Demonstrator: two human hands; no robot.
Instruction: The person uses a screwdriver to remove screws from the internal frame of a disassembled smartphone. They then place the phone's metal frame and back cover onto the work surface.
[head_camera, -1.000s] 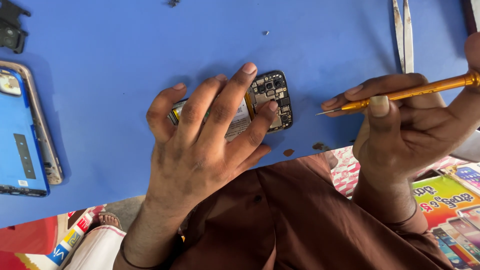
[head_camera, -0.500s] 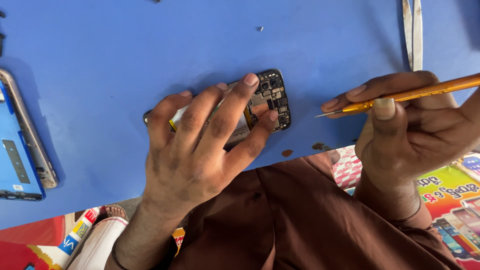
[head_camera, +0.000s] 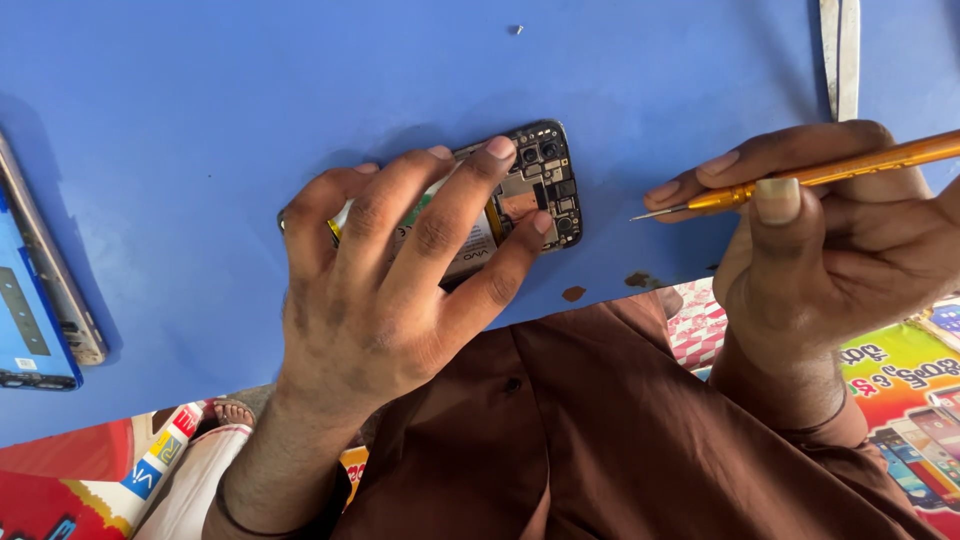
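Pinning the opened phone (head_camera: 530, 190), left hand (head_camera: 390, 290) fingers spread wide.

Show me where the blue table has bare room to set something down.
The widest bare patch of the blue table lies above the left hand, between the blue phone case and the tweezers, with only a tiny screw there. It is crowded between the opened phone and the right hand holding the screwdriver.
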